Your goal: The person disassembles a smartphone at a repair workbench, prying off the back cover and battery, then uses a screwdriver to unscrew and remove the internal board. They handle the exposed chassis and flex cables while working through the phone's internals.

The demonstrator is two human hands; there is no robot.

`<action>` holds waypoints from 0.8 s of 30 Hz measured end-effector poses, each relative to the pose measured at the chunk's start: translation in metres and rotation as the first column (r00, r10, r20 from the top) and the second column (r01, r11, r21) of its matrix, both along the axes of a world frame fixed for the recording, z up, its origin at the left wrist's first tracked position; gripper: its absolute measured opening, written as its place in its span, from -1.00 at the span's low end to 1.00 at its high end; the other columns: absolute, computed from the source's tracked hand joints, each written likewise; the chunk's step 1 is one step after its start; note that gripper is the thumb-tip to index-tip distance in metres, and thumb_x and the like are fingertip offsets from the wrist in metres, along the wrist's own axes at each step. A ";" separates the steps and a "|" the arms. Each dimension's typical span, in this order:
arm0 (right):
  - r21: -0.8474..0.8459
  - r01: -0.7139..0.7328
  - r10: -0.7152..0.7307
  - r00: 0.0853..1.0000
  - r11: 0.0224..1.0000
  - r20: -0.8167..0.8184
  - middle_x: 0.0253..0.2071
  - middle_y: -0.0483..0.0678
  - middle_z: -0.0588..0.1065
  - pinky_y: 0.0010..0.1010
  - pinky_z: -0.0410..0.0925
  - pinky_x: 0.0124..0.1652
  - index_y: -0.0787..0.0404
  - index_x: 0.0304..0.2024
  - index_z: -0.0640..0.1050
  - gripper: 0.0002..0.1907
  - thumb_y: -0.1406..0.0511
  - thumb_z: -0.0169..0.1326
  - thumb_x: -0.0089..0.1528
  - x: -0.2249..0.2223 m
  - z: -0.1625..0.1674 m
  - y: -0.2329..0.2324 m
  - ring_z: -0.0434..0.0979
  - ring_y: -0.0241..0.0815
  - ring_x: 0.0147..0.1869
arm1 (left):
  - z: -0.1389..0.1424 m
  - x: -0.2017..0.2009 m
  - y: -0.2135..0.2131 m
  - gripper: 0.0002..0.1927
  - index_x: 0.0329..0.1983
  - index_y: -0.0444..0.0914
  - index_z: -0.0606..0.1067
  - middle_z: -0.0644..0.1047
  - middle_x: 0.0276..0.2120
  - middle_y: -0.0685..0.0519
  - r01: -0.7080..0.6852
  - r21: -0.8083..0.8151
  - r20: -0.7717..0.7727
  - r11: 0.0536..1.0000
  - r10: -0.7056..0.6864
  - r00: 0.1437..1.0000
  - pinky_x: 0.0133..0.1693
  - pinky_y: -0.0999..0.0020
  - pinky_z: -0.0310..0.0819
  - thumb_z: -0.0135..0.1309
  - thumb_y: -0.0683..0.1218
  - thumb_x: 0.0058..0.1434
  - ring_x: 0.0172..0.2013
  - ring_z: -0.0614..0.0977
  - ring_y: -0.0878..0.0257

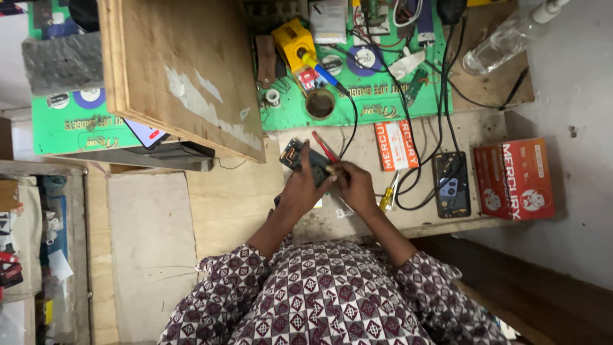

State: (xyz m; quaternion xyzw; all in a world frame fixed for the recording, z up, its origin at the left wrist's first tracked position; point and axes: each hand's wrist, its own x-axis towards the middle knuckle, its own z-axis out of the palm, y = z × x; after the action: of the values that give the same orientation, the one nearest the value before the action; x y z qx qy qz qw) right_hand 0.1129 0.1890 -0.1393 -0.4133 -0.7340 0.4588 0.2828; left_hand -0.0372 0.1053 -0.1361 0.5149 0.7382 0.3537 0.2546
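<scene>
The left hand (300, 188) is closed around a dark opened phone (305, 158) and holds it tilted above the worktop (242, 198). The right hand (353, 185) is pinched shut on a small tool at the phone's edge; what tool I cannot tell. Just beyond the phone lies a red-handled tool (324, 145). Right of the right hand lies a yellow screwdriver (387, 199), then a second open phone (452, 184) and a red box (514, 179); its contents are hidden. Left of the left hand the worktop shows bare wood.
</scene>
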 end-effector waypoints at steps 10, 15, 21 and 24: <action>-0.235 0.025 -0.026 1.000 0.972 -0.004 -0.26 -0.02 0.50 -0.40 0.40 -0.37 0.31 0.01 0.56 -0.79 0.40 0.09 0.32 0.003 0.007 0.004 0.50 -0.28 -0.37 | 0.000 -0.011 -0.002 -0.22 0.50 -0.20 0.08 0.64 -0.30 -0.18 -0.082 -0.100 0.237 0.992 0.104 0.966 -0.19 0.10 0.57 0.10 0.13 0.33 -0.26 0.71 -0.12; -0.298 -0.104 0.052 0.983 0.949 -0.179 -0.23 -0.04 0.57 -0.47 0.41 -0.22 0.35 -0.02 0.53 -0.75 0.48 0.04 0.24 -0.002 -0.002 0.002 0.55 -0.35 -0.21 | -0.019 -0.011 -0.005 -0.41 0.44 -0.15 0.25 0.62 -0.36 -0.02 -0.169 -0.163 0.723 0.972 0.234 0.650 -0.39 0.31 0.53 -0.12 0.15 0.41 -0.40 0.61 0.22; -0.320 -0.084 0.050 0.992 0.944 -0.115 -0.38 -0.09 0.61 -0.52 0.42 -0.25 0.35 -0.10 0.62 -0.84 0.43 0.13 0.27 -0.015 0.002 -0.003 0.56 -0.40 -0.29 | -0.024 -0.009 -0.012 -0.38 0.41 -0.19 0.29 0.59 -0.35 -0.02 -0.136 -0.165 0.911 0.977 0.204 0.360 -0.36 0.34 0.55 -0.24 0.24 0.44 -0.40 0.60 0.24; -0.370 -0.110 0.062 0.988 0.922 -0.139 -0.42 -0.08 0.59 -0.52 0.40 -0.29 0.39 -0.12 0.62 -0.85 0.43 0.13 0.29 -0.016 0.009 -0.004 0.52 -0.40 -0.33 | -0.021 -0.006 -0.016 -0.37 0.40 -0.20 0.30 0.58 -0.33 -0.02 -0.131 -0.180 0.906 0.975 0.217 0.364 -0.32 0.33 0.56 -0.26 0.26 0.44 -0.38 0.61 0.24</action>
State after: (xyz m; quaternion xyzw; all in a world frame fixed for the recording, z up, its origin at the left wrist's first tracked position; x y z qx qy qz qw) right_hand 0.0967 0.1851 -0.1307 -0.3977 -0.6306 0.6281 0.2228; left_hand -0.0429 0.0893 -0.1574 0.1411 0.5356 0.5754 0.6018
